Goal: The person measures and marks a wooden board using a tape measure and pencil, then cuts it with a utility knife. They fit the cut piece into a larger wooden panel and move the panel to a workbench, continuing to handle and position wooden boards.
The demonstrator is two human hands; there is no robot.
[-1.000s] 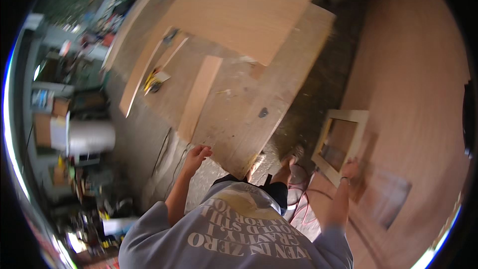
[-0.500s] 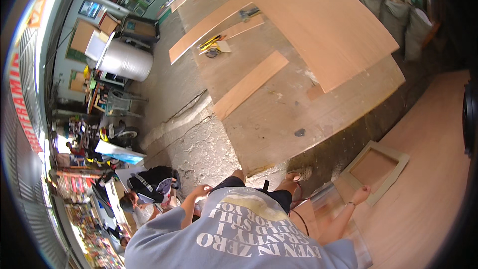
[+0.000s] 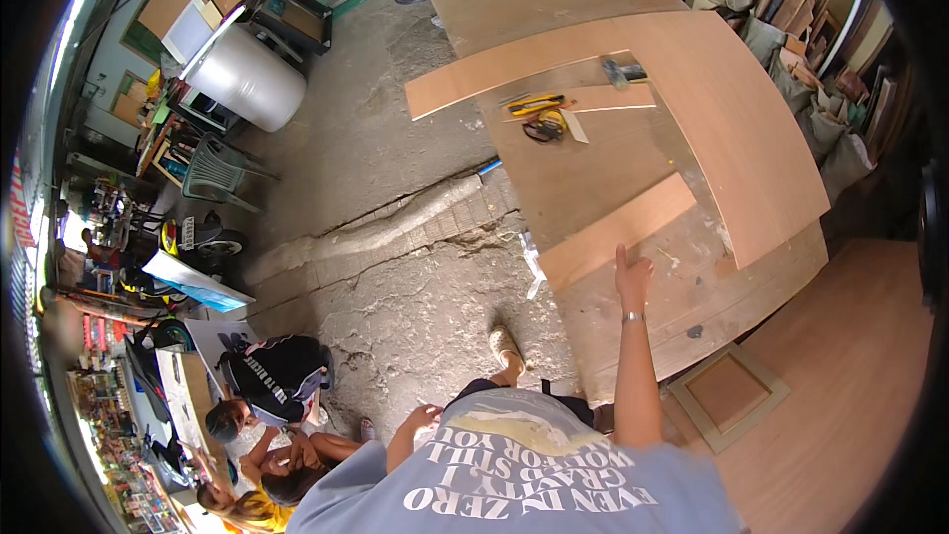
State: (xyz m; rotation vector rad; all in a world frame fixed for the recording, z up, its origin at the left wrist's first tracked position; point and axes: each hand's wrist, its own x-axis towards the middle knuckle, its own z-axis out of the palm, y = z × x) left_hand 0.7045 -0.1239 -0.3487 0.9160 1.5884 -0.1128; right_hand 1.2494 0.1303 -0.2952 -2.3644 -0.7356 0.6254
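My right hand (image 3: 633, 277) reaches over the worktable (image 3: 633, 307), its fingers partly extended and nothing visible in them. Just beyond its fingertips lies a loose plywood strip (image 3: 633, 222); whether they touch cannot be made out. My left hand (image 3: 423, 417) hangs by my waist, its fingers too washed out by glare to read. Farther up the table is a large plywood sheet (image 3: 741, 119) with a cut-out side. Within that cut-out lie a yellow cutter knife (image 3: 536, 104), a yellow-and-black tape measure (image 3: 544, 127), a narrow offcut (image 3: 603, 97) and a grey hand tool (image 3: 623, 73).
A wooden frame (image 3: 732, 398) lies on a large board (image 3: 830, 366) at the right. People crouch at lower left beside a dark-shirted person (image 3: 277, 376). A silver drum (image 3: 247, 74) and plastic chair (image 3: 219, 173) stand left. Stuffed sacks (image 3: 840, 153) line the right wall.
My right hand has left the wooden frame and moved to the worktable by the plywood strip. My view and body have shifted left; more of the floor and people shows.
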